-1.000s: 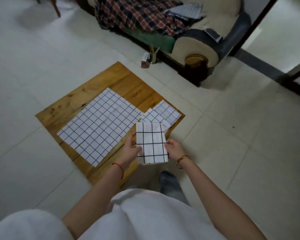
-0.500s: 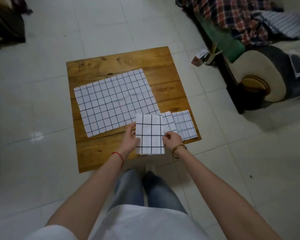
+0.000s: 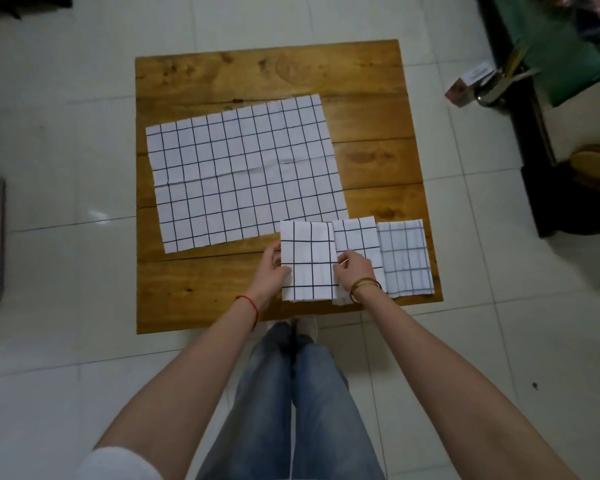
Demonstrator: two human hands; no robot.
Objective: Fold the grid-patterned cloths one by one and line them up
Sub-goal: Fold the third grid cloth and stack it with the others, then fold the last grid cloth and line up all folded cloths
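Note:
A square wooden table (image 3: 222,292) carries a large unfolded grid cloth (image 3: 243,174) spread flat across its middle. Three folded grid cloths lie in a row along the near right part. The leftmost folded cloth (image 3: 309,261) has bold black lines; my left hand (image 3: 274,271) pinches its left edge and my right hand (image 3: 354,271) pinches its right edge. Its right side overlaps the second folded cloth (image 3: 357,237), which my right hand partly covers. The third folded cloth (image 3: 406,258), with fainter blue-grey lines, lies furthest right near the table's edge.
White floor tiles (image 3: 66,81) surround the table. A sofa with a dark base (image 3: 534,140) stands at the right, with a small box (image 3: 468,84) and a metal object on the floor beside it. My legs in jeans (image 3: 298,393) are at the table's near edge.
The camera has swung to look straight down on the table. The folded cloth held in both hands has come down onto the table, left of the other two folded cloths.

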